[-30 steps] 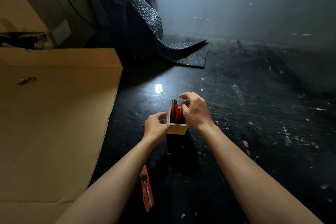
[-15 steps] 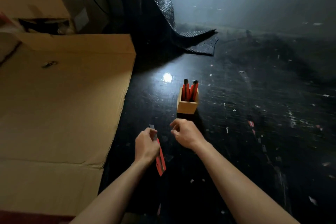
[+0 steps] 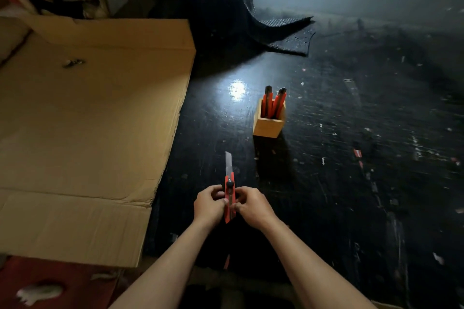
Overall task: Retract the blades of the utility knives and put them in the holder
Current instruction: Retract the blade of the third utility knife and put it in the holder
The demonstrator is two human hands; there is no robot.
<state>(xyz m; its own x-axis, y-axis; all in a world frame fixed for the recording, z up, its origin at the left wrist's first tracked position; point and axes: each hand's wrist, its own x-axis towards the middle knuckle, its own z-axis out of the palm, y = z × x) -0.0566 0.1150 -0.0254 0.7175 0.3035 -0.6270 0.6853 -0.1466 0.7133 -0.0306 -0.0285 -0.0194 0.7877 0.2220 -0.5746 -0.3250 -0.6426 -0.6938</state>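
A red utility knife (image 3: 229,192) is held near the front of the dark table, its grey blade sticking out and pointing away from me. My left hand (image 3: 209,206) grips its left side and my right hand (image 3: 252,206) grips its right side, fingers by the black slider knob. Beyond it, apart from both hands, stands a small wooden holder (image 3: 266,126) with red knives (image 3: 272,104) upright inside, black ends up.
A large flattened cardboard sheet (image 3: 88,120) covers the left. Dark bubble wrap (image 3: 281,32) drapes onto the table at the back. Small paper scraps (image 3: 357,152) litter the black tabletop (image 3: 351,183). A red surface (image 3: 50,283) shows at the bottom left.
Both hands left the holder and came back toward me. The left hand picked up the red knife from the table, and now the right hand has joined it on the handle.
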